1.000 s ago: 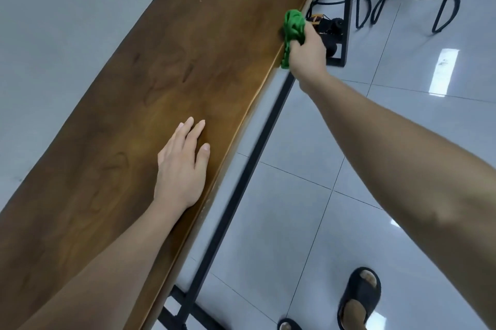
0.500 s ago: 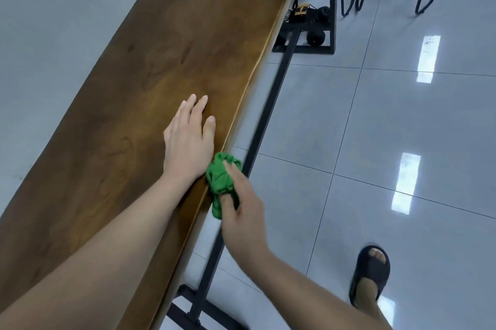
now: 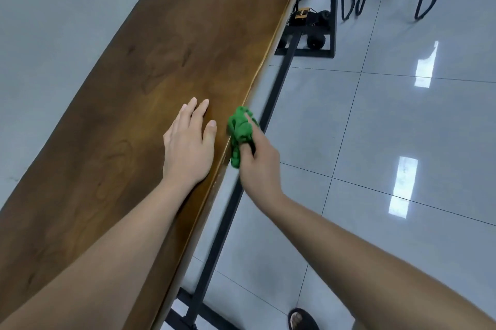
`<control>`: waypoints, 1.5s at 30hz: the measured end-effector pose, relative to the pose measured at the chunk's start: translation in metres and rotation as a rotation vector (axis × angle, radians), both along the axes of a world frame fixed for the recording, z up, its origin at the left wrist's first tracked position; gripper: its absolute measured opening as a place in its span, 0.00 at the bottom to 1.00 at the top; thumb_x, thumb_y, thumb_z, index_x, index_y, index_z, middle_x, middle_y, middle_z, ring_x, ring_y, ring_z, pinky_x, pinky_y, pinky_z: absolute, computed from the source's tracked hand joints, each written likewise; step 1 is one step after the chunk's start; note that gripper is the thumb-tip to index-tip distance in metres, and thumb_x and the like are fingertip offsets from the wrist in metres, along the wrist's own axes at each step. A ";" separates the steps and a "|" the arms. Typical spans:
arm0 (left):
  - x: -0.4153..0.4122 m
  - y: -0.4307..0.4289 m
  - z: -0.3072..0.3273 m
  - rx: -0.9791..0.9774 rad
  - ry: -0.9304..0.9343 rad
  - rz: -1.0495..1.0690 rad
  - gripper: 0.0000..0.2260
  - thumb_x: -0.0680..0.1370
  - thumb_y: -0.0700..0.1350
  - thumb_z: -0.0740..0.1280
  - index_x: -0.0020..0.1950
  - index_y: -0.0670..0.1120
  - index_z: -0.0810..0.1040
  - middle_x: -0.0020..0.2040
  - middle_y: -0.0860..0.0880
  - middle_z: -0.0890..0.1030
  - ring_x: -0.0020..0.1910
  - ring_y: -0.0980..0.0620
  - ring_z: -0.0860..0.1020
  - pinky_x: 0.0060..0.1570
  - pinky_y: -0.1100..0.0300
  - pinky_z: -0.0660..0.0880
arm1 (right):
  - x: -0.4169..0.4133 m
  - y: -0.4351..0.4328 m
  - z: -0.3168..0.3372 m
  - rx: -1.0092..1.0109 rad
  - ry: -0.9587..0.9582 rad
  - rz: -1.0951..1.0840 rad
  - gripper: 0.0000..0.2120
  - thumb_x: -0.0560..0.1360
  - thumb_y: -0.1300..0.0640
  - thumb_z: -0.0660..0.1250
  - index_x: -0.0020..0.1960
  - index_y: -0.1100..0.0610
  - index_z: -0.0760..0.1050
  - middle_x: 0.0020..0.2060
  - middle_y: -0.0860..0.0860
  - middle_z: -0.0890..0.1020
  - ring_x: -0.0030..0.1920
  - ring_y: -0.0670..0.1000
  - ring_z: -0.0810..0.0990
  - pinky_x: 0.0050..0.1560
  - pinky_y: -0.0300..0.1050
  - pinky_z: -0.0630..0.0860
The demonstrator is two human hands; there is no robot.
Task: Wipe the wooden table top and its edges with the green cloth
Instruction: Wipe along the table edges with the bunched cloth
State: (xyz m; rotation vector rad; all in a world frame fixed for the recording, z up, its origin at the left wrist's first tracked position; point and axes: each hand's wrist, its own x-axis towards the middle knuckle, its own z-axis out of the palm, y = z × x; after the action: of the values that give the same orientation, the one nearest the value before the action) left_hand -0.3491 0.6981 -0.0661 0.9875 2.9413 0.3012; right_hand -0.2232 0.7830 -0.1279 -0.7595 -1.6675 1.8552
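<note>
Worktop: a long wooden worktop ran diagonally from lower left to upper right, with its near edge facing the tiled floor.
Left hand: the left hand lay palm down on the wood just inside the near edge, its fingers straight, close together and holding nothing.
Right hand: the right hand hung just off the near edge, beside the left hand, with its fingers curled shut around the green cloth.
Cloth: it was bunched into a wad that stuck out beyond the knuckles toward the far end of the worktop; one fingertip showed lying over its right side, and a tail of it hung below the thumb side.
Cloth against edge: the wad's left side pressed on the side face of the worktop edge, level with the left thumb.
Under the worktop: a black metal frame bar ran along the floor.
Floor: a black sandal showed at the bottom.
</note>
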 end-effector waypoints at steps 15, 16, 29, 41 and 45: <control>0.001 0.004 0.001 -0.036 0.009 0.040 0.27 0.88 0.64 0.49 0.88 0.59 0.61 0.89 0.56 0.59 0.88 0.51 0.58 0.84 0.38 0.55 | -0.106 0.208 0.022 -0.033 -0.151 -0.128 0.32 0.81 0.66 0.56 0.81 0.49 0.75 0.65 0.50 0.84 0.62 0.52 0.83 0.59 0.47 0.81; 0.001 0.003 0.001 -0.038 0.008 0.040 0.27 0.89 0.64 0.49 0.88 0.59 0.61 0.89 0.56 0.59 0.88 0.51 0.57 0.84 0.38 0.55 | -0.100 0.194 0.020 -0.048 -0.145 -0.119 0.32 0.80 0.65 0.56 0.81 0.48 0.75 0.66 0.51 0.85 0.60 0.52 0.83 0.56 0.45 0.81; 0.022 -0.044 0.031 0.194 -0.120 -0.026 0.22 0.90 0.54 0.61 0.85 0.53 0.70 0.84 0.53 0.69 0.84 0.54 0.64 0.81 0.56 0.61 | 0.074 -0.094 0.008 0.042 -0.035 0.181 0.32 0.87 0.69 0.60 0.86 0.46 0.67 0.86 0.45 0.68 0.86 0.40 0.59 0.84 0.33 0.55; 0.145 -0.305 0.049 0.074 -0.110 -0.053 0.21 0.88 0.55 0.65 0.82 0.55 0.73 0.82 0.55 0.71 0.80 0.54 0.69 0.77 0.55 0.66 | 0.163 -0.278 0.020 0.067 -0.053 0.179 0.30 0.88 0.66 0.60 0.86 0.46 0.67 0.84 0.42 0.69 0.85 0.46 0.64 0.85 0.54 0.66; 0.174 -0.371 0.046 0.068 -0.130 -0.040 0.23 0.88 0.56 0.64 0.83 0.55 0.71 0.84 0.54 0.69 0.82 0.52 0.67 0.82 0.44 0.67 | 0.195 -0.350 0.024 0.107 -0.088 0.216 0.31 0.88 0.66 0.61 0.87 0.46 0.65 0.86 0.43 0.67 0.86 0.41 0.58 0.87 0.44 0.58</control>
State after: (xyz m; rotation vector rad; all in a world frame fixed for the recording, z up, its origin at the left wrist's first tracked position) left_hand -0.1748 0.3275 -0.0205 0.9921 2.8082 0.4495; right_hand -0.0282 0.4327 -0.1038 -0.6463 -1.9546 1.8796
